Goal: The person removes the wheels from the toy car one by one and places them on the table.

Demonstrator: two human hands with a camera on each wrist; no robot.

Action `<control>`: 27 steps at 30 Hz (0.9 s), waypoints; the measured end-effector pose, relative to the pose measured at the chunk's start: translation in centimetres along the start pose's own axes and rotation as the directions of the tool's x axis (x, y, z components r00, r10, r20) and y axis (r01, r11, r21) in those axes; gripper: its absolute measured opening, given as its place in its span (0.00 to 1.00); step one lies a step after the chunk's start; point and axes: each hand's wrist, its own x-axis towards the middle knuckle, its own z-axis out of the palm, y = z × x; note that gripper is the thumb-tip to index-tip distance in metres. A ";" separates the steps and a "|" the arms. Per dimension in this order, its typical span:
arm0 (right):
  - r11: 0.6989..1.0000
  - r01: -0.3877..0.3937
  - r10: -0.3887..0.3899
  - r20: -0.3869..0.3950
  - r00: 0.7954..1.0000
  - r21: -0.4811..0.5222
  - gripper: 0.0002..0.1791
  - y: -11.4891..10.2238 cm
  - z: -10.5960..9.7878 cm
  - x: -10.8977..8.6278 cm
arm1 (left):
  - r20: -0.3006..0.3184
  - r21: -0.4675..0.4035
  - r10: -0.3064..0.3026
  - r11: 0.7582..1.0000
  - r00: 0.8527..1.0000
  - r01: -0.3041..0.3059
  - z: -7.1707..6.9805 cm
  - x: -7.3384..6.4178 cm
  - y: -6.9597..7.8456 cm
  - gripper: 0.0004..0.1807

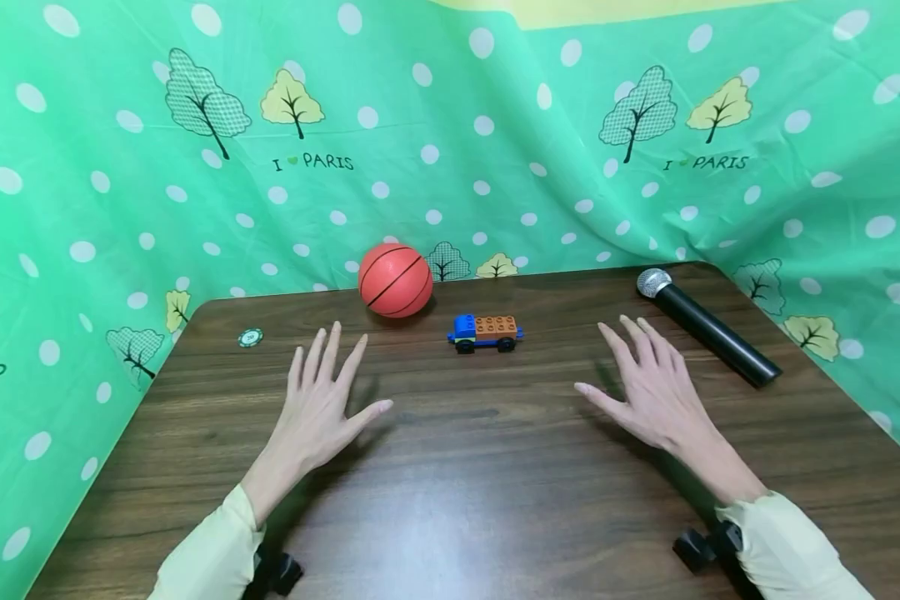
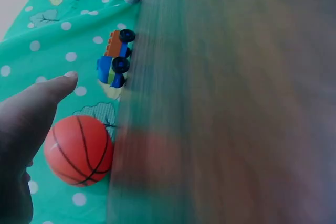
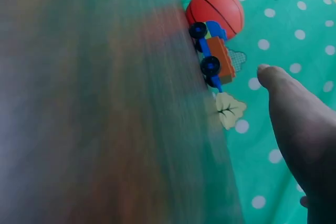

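Spread fingers and an outstretched thumb show on my left hand (image 1: 321, 412), held over the left half of the table with nothing in it. Beyond its fingertips sits a red toy basketball (image 1: 395, 281) with black lines. My right hand (image 1: 655, 389) is likewise spread and holds nothing, on the right side. A toy block truck (image 1: 486, 332), blue with an orange-brown bed and black wheels, stands between the hands and farther back. Right of my right hand lies a black microphone (image 1: 708, 327) with a silver mesh head. A small green and white poker chip (image 1: 251, 337) lies flat at the back left.
The brown wood-grain table (image 1: 450, 467) carries all these things. Behind and beside it hangs a green polka-dot cloth (image 1: 435, 125) with printed trees, close along the back edge. Black wrist devices (image 1: 696, 550) sit by the pale sleeves (image 1: 787, 542).
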 end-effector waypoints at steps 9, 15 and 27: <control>0.983 -0.044 0.036 0.046 0.998 0.176 0.36 -1.1 2.7 3.3 | 0.012 -0.276 -0.060 0.959 0.998 0.061 2.6 3.3 1.7 0.41; 0.952 -0.086 0.066 0.078 0.995 0.295 0.32 -1.9 4.3 5.0 | -0.091 -0.453 -0.061 0.891 0.994 0.013 4.5 5.4 2.1 0.31; 0.874 -0.090 0.050 0.097 0.994 0.478 0.25 -3.1 6.8 7.4 | 0.029 -0.661 -0.059 0.748 0.998 0.063 6.8 9.0 3.1 0.29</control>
